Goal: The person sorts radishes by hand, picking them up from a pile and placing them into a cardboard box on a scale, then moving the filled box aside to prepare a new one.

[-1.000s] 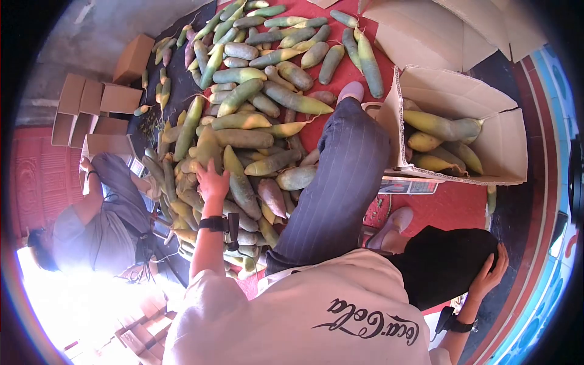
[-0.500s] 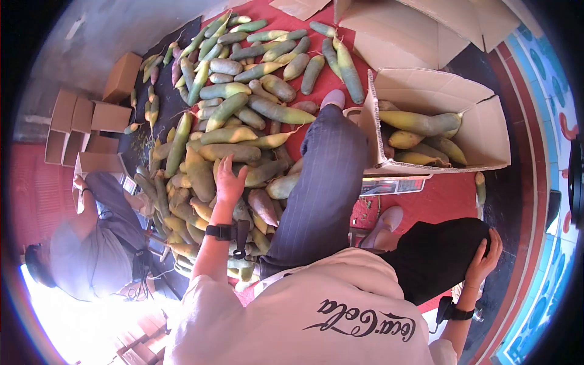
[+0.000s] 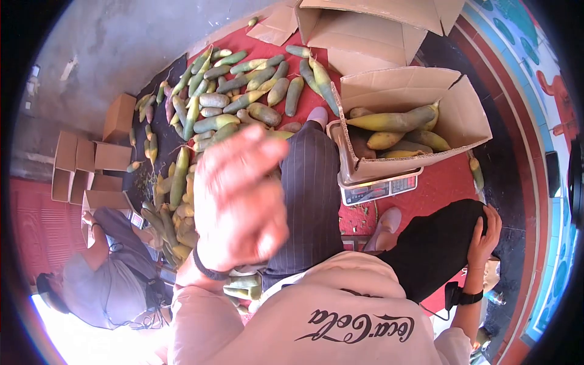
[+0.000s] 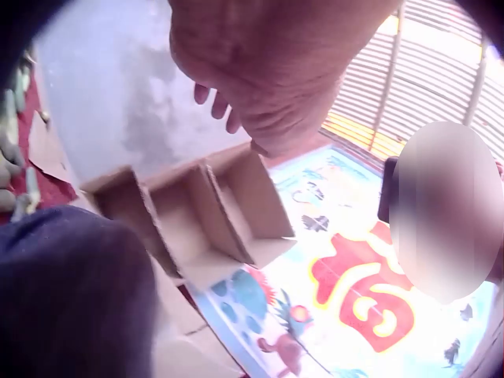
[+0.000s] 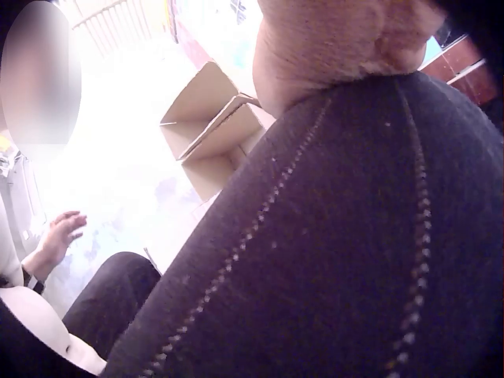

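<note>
My left hand (image 3: 243,198) is raised close to the head camera and blurred, with nothing held in it. In the right wrist view the same left hand (image 5: 57,242) shows loosely spread fingers. Behind it lies a big pile of green radishes (image 3: 179,179), partly hidden by the hand and forearm. My right hand (image 3: 485,237) rests on my right knee, its fingers lying over the dark trouser cloth. Between the legs and the back wall, a cardboard box (image 3: 413,79) holding several radishes (image 3: 395,121) stands tilted on a digital scale (image 3: 383,188).
Empty cardboard boxes (image 3: 359,36) stand at the back right. More small boxes (image 3: 79,161) are stacked at the left, near another seated person (image 3: 109,267). My left leg (image 3: 307,194) stands between the pile and the scale. A lone radish (image 3: 476,170) lies right of the box.
My left hand was on the radish pile, then lifted off it with fingers spread and rose toward my head. The view has turned rightward. My right hand stays on the knee.
</note>
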`<act>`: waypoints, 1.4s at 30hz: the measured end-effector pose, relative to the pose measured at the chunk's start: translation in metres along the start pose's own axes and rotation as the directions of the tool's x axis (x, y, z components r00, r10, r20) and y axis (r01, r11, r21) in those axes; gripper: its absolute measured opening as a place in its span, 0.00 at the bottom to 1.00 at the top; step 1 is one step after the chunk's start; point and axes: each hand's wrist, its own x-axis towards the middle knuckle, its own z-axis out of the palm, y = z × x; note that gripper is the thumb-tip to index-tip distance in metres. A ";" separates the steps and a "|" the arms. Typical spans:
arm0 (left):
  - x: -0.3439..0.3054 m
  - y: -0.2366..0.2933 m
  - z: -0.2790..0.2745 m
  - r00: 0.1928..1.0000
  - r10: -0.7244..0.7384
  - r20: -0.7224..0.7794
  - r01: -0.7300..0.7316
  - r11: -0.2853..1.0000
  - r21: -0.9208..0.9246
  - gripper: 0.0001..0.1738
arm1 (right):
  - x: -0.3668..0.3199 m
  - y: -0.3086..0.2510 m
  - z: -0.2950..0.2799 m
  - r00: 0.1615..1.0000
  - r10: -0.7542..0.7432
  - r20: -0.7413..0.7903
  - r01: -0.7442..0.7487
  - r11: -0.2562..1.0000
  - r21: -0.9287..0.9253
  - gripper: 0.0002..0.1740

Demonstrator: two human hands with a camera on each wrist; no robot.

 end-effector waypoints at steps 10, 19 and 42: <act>0.000 0.078 -0.009 0.960 0.093 -0.264 -0.166 0.949 -0.270 0.16 | -0.007 0.004 -0.002 0.999 -0.001 -0.041 0.003 0.999 0.039 0.14; 0.046 0.076 0.047 0.815 0.261 -0.517 -0.465 0.827 -0.316 0.08 | -0.011 0.008 -0.003 0.998 0.015 -0.055 -0.012 0.998 0.067 0.14; 0.037 0.105 0.004 0.958 -0.044 -0.285 -0.156 0.753 -0.640 0.07 | -0.011 0.010 0.001 0.998 0.008 -0.068 -0.004 0.998 0.063 0.14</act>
